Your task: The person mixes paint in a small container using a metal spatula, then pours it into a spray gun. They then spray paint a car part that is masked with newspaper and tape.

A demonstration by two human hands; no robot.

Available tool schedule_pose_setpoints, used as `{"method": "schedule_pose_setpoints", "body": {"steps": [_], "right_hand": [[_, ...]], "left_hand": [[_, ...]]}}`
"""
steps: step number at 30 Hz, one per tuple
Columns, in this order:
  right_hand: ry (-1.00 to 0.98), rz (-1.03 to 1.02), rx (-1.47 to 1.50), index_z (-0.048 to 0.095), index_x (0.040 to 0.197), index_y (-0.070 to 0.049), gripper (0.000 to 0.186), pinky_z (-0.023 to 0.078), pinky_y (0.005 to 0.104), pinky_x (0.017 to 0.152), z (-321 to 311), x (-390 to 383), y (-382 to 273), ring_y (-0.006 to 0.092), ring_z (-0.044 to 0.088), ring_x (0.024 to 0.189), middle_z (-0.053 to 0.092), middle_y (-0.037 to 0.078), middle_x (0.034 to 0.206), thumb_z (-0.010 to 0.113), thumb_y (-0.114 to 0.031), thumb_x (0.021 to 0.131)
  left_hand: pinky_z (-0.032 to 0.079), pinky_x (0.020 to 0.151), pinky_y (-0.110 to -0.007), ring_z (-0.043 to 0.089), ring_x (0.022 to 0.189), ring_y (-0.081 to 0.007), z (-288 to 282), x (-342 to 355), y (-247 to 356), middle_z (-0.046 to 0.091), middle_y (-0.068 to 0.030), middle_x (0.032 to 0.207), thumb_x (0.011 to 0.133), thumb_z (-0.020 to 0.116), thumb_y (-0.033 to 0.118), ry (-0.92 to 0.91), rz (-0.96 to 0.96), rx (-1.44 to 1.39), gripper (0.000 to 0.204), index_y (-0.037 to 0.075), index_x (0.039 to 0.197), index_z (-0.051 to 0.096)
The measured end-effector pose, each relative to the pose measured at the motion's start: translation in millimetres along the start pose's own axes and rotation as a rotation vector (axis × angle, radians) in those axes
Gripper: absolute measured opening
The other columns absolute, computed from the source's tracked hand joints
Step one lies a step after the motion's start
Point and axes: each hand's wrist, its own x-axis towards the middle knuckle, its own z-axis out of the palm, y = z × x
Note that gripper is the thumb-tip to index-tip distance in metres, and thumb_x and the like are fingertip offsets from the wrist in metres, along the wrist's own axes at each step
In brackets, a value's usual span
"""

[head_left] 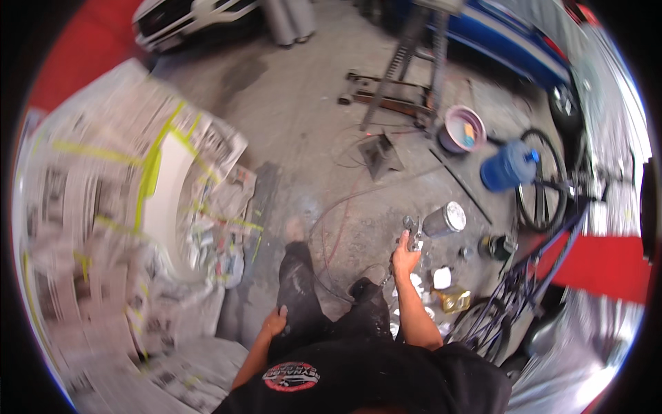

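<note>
Where the metal spray gun (418,239) sits, between three and four o'clock, our right hand (407,261) grips it; whether our left hand (276,321), at seven, is open or closed, we cannot tell. Beneath us spreads a stained grey concrete floor (289,131). We have a newspaper-masked white panel (164,193) at nine, a white vehicle (196,22) at eleven, a blue vehicle (503,43) past one.

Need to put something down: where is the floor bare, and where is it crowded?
The widest bare stretch of floor lies ahead, with newspaper-covered bodywork on the left, the floor jack on the right and the white vehicle beyond. Crowding starts right of your right hand, which grips a metal tool: large can, yellowish container, then the blue jug farther out.
</note>
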Motion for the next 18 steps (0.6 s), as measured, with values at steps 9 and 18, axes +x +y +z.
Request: {"method": "schedule_pose_setpoints", "body": {"steps": [9, 18], "right_hand": [[0.178, 0.426, 0.109, 0.064, 0.080, 0.002, 0.051, 0.041, 0.0380, 0.051, 9.4, -18.9, 29.9, 0.0204, 0.054, 0.050, 0.057, 0.009, 0.060, 0.063, -0.047, 0.096], [0.221, 0.457, 0.296, 0.064, 0.080, -0.002, 0.045, 0.039, 0.0315, 0.041, 72.3, -98.6, -6.1, 0.0138, 0.052, 0.043, 0.054, 0.002, 0.056, 0.065, -0.044, 0.097]], "left_hand": [[0.040, 0.110, -0.044, 0.056, 0.125, -0.0419, -41.9, 80.0, 11.4, 0.060, -0.0334, 0.127, 0.095, 0.055, 0.055, -0.061, 0.523, 0.720, 0.066, 0.001, 0.133, 0.059], [0.052, 0.075, -0.028, 0.066, 0.084, -0.0124, 44.6, 183.0, 176.5, 0.070, -0.0034, 0.095, 0.104, 0.052, 0.025, -0.670, 0.271, -0.314, 0.026, 0.003, 0.108, 0.065]]}}
